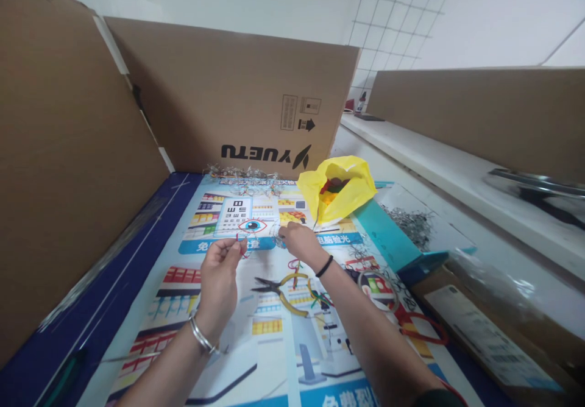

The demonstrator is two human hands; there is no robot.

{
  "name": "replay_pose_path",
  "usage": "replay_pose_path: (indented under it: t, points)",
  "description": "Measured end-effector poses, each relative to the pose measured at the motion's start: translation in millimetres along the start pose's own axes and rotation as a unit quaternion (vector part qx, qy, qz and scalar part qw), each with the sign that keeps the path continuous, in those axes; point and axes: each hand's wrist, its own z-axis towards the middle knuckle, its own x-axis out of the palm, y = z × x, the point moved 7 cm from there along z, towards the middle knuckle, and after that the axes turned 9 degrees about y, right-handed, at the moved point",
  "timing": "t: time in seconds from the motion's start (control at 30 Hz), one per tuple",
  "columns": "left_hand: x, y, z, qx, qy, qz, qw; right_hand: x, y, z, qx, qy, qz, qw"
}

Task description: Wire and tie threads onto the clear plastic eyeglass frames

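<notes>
**Hands raised over poster, small red wire piece between them**

Left hand [222,270]: fingers closed, thumb and forefinger pinching red wire piece [241,245]. Right hand [297,240]: fingertips also closed, just beside the piece, gripping something fine and glinting, too thin to identify. Piece held in the air between both hands, above the eye-chart poster [192,309].

Directly below: yellow-handled pliers [280,288], lying on the poster, untouched. Beyond right hand: yellow plastic bag [340,191], mouth open, coloured bits inside. Further right: teal tray [388,239] with a heap of metal bits [411,224]; red ring [423,329] nearer. Behind: YUETU cardboard box [237,102].

Risk, judged: slip from so small a fingertip pinch, then loss of the piece against the busy print below. Possible snag of loose wire on bangle [201,334] or wristband [324,267].

Count: hands 2; red wire piece 1; pliers 1; bag 1; tray 1; red ring 1; bangle 1; wristband 1; metal bits too many to count.
</notes>
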Motion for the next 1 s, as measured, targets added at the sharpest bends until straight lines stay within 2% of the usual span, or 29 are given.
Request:
replay_pose_path:
  t: [0.27, 0.47, 0.7, 1.0]
  points:
    - [-1.5, 0, 0, -0.003, -0.005, 0.01, 1.0, -12, -5, -2, -0.002, -0.051, 0.101, 0.994]
    - [-0.9, 0, 0, 0.0, 0.002, 0.015, 1.0, -8, -10, 0, -0.028, -0.073, 0.228, 0.97]
    - [-0.2, -1, 1, 0.0, -0.002, 0.011, 1.0, 3, -17, 3, -0.04, -0.09, 0.386, 0.917]
    - [-0.7, 1, 0, -0.003, -0.004, 0.011, 1.0, 9, -17, 4, -0.026, -0.054, 0.563, 0.825]
